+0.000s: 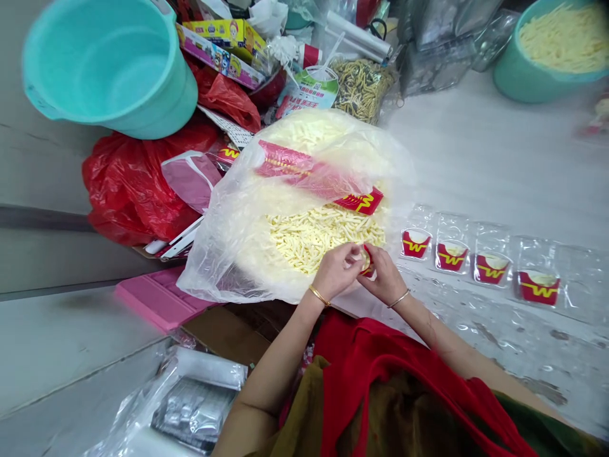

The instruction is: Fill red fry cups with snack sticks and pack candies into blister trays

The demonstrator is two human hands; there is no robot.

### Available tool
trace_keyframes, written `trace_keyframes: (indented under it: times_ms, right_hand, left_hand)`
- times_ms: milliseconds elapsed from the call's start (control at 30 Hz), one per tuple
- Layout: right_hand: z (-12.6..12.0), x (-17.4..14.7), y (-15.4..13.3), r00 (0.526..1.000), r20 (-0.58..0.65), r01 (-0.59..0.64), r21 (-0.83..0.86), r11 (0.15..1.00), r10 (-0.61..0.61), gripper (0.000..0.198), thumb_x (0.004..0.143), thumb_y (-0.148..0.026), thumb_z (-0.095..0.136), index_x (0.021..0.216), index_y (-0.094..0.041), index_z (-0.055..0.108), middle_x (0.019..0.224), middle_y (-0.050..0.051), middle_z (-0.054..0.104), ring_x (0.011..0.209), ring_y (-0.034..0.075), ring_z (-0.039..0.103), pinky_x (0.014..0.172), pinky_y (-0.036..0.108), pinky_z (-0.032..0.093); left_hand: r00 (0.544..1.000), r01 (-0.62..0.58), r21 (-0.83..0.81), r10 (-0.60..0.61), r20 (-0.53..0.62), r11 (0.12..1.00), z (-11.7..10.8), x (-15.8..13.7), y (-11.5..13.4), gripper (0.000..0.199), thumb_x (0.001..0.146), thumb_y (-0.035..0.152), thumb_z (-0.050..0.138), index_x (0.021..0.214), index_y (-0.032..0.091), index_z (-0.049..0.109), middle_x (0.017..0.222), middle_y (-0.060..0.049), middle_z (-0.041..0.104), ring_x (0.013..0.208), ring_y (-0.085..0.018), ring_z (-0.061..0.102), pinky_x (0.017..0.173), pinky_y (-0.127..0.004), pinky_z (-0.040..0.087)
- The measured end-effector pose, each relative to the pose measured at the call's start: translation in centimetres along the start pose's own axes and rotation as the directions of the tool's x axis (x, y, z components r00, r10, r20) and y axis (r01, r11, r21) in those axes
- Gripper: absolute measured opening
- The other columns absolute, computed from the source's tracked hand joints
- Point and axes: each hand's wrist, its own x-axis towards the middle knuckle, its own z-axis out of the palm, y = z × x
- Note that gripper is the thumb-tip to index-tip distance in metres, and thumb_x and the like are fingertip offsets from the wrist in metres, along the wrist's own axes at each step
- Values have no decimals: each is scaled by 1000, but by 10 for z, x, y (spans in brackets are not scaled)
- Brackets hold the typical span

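Observation:
My right hand (384,274) is closed around a small red fries carton (367,261), held over the near edge of a clear plastic bag (209,254). At the carton's left side, my left hand (337,271) has its fingers pinched together; what lies between them is too small to make out. Just beyond both hands, the bag holds a heap of pale yellow, fry-shaped pieces (304,238). A stack of flat red cartons with a yellow zigzag mark (366,202) lies on the heap, partly under the plastic.
Several clear pouches (451,223) with red cartons form a row on the white table (457,152) at right. A teal bucket (114,57) stands at back left, and a teal tub (523,82) of pale pieces at back right. Red plastic bags (128,184) and boxes crowd the left.

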Motion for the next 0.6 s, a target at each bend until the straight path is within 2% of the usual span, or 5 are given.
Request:
trace_keyframes:
  times_ms: [167,333,400,500,600]
  right_hand:
    - [-11,-8,13,994,-73,-81,-4,997,80,78,79,-38,66,142,-18,25,127,16,48,115,32,48,95,52,45]
    - [-19,-10,17,990,-97,-106,-15,994,104,78,79,-39,66,142,-17,25,129,16,48,115,31,48,95,50,45]
    - [-19,-10,18,988,-106,-117,-10,993,115,78,79,-39,66,141,-18,25,130,16,47,116,31,48,95,51,45]
    - [-17,-8,17,988,-96,-121,11,993,122,78,78,-40,66,141,-18,26,128,17,48,116,32,48,94,52,46]
    - [-12,-2,11,991,-74,-107,34,994,110,77,79,-41,65,141,-18,25,129,17,47,118,32,47,95,52,45]
  left_hand:
    - [998,25,392,-3,-55,920,1,42,-25,37,83,11,45,119,19,53,102,-9,61,90,-20,58,77,-31,45]
    - [1000,-1,516,-9,18,857,15,69,-47,24,81,12,48,101,17,60,94,-10,63,89,-21,57,78,-32,41]
    - [998,53,393,-33,-56,918,13,66,-52,12,80,17,51,89,17,60,77,-4,60,76,-17,55,72,-29,40]
    - [972,163,-20,-164,-170,986,2,52,-57,9,78,26,56,75,18,54,56,5,44,54,-10,43,58,-23,34]
    - [930,227,-479,-335,-152,848,-12,36,-59,22,74,33,60,67,18,46,52,9,35,46,-6,31,49,-20,26]
